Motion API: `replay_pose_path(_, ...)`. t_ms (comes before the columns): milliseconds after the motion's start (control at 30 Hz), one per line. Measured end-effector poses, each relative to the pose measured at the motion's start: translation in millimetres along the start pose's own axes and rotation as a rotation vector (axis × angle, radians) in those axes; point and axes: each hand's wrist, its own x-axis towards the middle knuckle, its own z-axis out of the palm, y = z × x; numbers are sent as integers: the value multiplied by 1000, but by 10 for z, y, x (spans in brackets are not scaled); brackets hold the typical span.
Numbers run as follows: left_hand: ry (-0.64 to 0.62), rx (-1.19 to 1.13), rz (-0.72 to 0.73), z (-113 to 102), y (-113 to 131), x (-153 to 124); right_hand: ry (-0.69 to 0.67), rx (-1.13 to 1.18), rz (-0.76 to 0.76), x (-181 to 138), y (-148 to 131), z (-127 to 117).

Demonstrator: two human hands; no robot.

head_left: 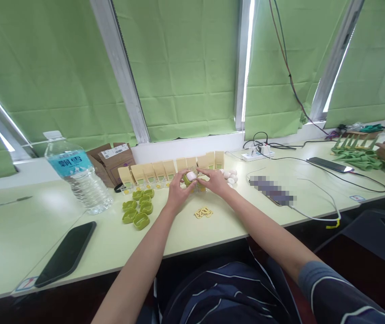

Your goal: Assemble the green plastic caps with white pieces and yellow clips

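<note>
Now, mid-frame, my left hand (178, 192) is gripping a small green plastic-looking cup (187, 181) with a pale-pink rounded piece (191, 176), which my right hand (215, 181), grip unclear, could be dislodging by nudging.

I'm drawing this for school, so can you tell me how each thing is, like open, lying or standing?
Left hand: closed around a green cup
Right hand: fingertips at that cup
Pale lump: at the cup's opening
Yellow rings: loosely piled
White balls: bunched together
Bottle: standing, cap on
Black phone: lying flat, screen dark
Curtains: pulled down
Power strip: plugs in
</note>
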Motion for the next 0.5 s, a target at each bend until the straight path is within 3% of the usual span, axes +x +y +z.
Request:
replay_pose_path(167,5,-49,-84,14,-11,-7,-11,-1,-53,-4,-50,-24)
replay_pose_path(500,5,-127,-105,34,-71,-15,10,42,-192,-12,-72,-31)
